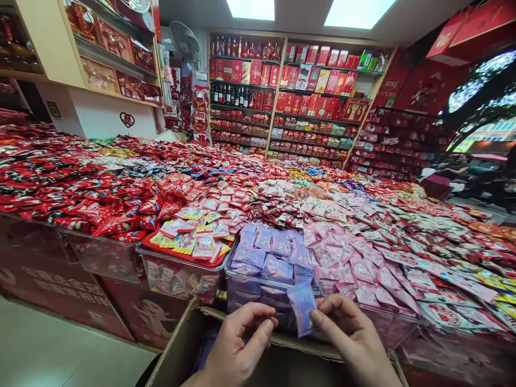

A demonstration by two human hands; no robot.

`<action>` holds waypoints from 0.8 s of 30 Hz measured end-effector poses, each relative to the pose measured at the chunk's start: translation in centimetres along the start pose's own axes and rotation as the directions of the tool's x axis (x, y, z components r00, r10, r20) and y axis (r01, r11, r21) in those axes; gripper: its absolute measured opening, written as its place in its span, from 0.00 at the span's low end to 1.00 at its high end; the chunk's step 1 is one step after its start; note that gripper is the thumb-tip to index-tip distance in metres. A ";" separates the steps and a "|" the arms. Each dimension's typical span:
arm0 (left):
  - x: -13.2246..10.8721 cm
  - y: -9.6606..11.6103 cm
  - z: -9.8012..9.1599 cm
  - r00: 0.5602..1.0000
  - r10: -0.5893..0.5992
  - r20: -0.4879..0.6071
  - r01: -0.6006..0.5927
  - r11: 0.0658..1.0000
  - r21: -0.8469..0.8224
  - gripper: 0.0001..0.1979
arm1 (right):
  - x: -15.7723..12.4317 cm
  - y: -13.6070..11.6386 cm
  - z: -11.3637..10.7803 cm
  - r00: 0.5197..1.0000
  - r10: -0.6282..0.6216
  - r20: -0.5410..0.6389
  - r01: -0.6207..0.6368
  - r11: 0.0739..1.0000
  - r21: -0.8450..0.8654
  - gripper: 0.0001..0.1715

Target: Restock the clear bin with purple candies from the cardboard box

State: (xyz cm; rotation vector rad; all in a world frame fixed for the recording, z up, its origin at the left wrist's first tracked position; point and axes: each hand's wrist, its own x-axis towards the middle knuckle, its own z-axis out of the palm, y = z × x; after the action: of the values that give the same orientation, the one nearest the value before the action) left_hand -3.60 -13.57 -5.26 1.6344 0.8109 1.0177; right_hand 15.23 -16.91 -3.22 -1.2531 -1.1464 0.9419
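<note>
My right hand (355, 336) pinches a small purple candy packet (302, 309) by its right edge, between thumb and index finger. The packet is held upright in front of a clear bin (229, 273) stacked with similar purple packets (278, 269). To the left, my left hand (244, 341) has loosely curled fingers, with a gap between thumb and fingers and nothing visible in them. Below both hands stands a cardboard box (177, 341), its flaps raised. Some purple packets (207, 344) lie inside it at the left; my hands hide part of its interior.
Pink packets (363, 269) fill the bin on the right. On the left, a red tray (159, 248) bears yellow and pink packets. Heaps of red-wrapped sweets (80, 188) spread across the display. Shelves (282, 97) of bottles and boxes line the back wall.
</note>
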 end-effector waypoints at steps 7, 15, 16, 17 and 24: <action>-0.1 -0.3 -0.4 0.959 0.275 0.062 -0.281 0.914 0.292 0.07 | 9.8 -5.1 3.8 0.972 -0.187 0.141 0.222 0.925 -0.309 0.12; 0.0 -1.6 0.1 0.868 0.480 0.130 -0.494 0.804 0.329 0.09 | 16.8 -5.5 10.0 0.973 -0.003 0.232 0.186 0.610 -0.771 0.10; 0.1 -1.7 0.1 0.855 0.500 0.139 -0.517 0.795 0.319 0.09 | 16.8 -5.5 10.2 0.972 -0.004 0.237 0.194 0.584 -0.788 0.09; 0.1 -1.8 0.1 0.845 0.515 0.146 -0.533 0.787 0.310 0.09 | 16.8 -5.4 10.4 0.971 -0.009 0.240 0.204 0.555 -0.806 0.09; 0.0 -1.3 0.0 0.882 0.428 0.196 -0.470 0.818 0.330 0.10 | 15.8 -5.3 10.4 0.932 -0.050 0.360 0.349 0.395 -0.850 0.07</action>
State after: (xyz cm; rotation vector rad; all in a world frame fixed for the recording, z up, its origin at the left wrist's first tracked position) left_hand -3.66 -13.24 -6.53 2.2656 0.5672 1.1270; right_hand 7.93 0.00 3.51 -1.7901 -2.1702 0.2118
